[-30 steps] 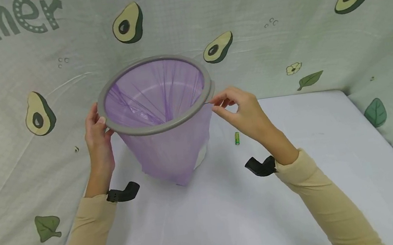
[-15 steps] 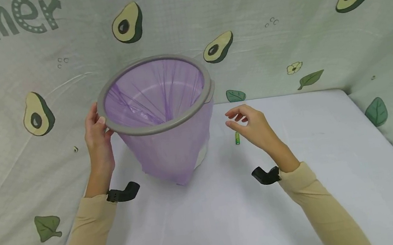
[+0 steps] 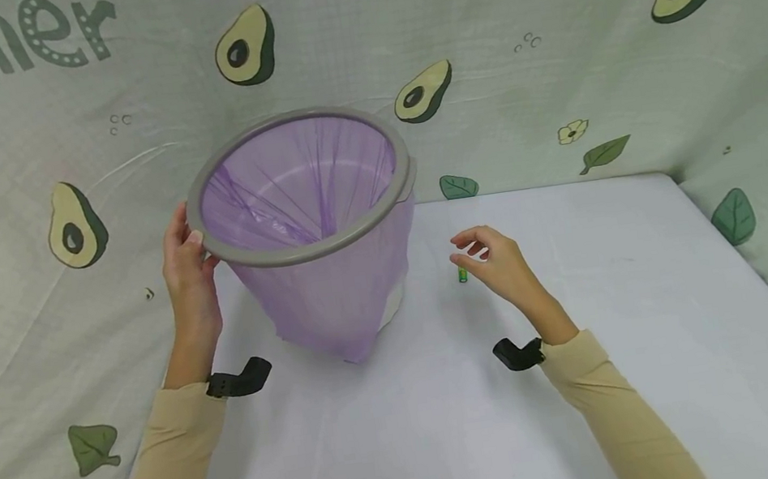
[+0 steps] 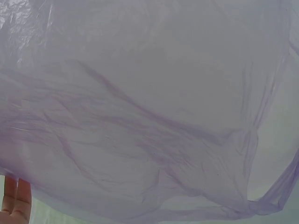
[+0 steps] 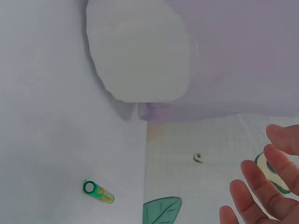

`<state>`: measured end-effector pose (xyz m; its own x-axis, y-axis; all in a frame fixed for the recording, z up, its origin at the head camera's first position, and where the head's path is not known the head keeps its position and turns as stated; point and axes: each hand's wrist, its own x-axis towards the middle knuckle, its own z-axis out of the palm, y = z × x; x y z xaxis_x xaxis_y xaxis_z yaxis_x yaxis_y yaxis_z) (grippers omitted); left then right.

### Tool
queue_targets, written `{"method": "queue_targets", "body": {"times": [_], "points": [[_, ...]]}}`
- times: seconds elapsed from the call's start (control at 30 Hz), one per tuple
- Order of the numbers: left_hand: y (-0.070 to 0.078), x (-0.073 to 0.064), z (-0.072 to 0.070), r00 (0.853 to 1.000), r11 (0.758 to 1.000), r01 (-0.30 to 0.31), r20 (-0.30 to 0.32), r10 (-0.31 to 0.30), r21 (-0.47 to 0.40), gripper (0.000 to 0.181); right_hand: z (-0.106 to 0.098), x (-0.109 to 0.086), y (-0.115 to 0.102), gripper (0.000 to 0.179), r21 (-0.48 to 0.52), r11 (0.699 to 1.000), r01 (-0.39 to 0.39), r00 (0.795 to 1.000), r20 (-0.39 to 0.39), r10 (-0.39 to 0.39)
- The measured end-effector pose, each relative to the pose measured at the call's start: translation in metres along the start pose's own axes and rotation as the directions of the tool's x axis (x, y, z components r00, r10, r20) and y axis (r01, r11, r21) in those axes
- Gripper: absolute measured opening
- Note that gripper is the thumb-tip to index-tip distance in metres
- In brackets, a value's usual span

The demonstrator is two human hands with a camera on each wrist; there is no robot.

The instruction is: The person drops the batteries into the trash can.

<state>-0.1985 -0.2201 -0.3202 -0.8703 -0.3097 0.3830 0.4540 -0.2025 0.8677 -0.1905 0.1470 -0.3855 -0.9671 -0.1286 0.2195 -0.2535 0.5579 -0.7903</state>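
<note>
A waste bin with a grey rim (image 3: 312, 251) stands on the table, lined with a translucent purple bag (image 3: 322, 301) folded down over its outside. My left hand (image 3: 191, 291) grips the left side of the rim, thumb in front. In the left wrist view the bag (image 4: 149, 140) fills most of the picture, and two fingertips (image 4: 17, 198) show at its lower left. My right hand (image 3: 501, 262), fingers loosely bent and holding nothing, hovers over a small green battery (image 3: 463, 274), overlapping part of it. The right wrist view shows the battery (image 5: 99, 192) lying by itself, apart from the fingers.
White covering lies on the table (image 3: 413, 448). Behind it hangs a pale green cloth (image 3: 325, 27) printed with avocados and leaves. Black wrist cameras sit on the left (image 3: 240, 378) and right (image 3: 518, 354) wrists. The bin's bare white lower wall (image 5: 138, 51) shows below the bag.
My right hand has left the bin's right rim and come down and to the right, over the battery. The left hand and bin have stayed in place.
</note>
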Motion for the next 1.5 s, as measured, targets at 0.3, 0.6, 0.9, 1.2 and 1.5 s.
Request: {"method": "queue_targets", "body": {"times": [0.3, 0.6, 0.9, 1.2, 1.5], "points": [[0.000, 0.000, 0.000, 1.000, 1.000, -0.008, 0.002, 0.008, -0.007, 0.050, 0.008, 0.001, 0.022, 0.033, 0.010, 0.997, -0.075, 0.997, -0.007, 0.075], [0.000, 0.001, 0.002, 1.000, 1.000, 0.000, -0.003, 0.000, -0.009, 0.049, 0.017, 0.004, 0.045, 0.036, 0.008, 0.986, -0.168, 0.985, 0.030, 0.167], [0.000, 0.000, 0.003, 1.000, 1.000, 0.010, -0.008, -0.010, -0.015, 0.049, 0.027, 0.005, 0.066, 0.041, -0.027, 0.981, -0.194, 0.980, 0.039, 0.195], [0.000, 0.000, 0.002, 1.000, 1.000, 0.007, -0.003, -0.007, -0.017, 0.049, 0.036, 0.010, 0.082, 0.047, -0.037, 0.958, -0.283, 0.952, 0.114, 0.285], [-0.002, -0.001, -0.002, 0.999, 1.000, -0.014, 0.031, 0.014, -0.008, 0.050, 0.047, 0.013, 0.091, 0.055, -0.097, 0.942, -0.323, 0.931, 0.148, 0.334]]}}
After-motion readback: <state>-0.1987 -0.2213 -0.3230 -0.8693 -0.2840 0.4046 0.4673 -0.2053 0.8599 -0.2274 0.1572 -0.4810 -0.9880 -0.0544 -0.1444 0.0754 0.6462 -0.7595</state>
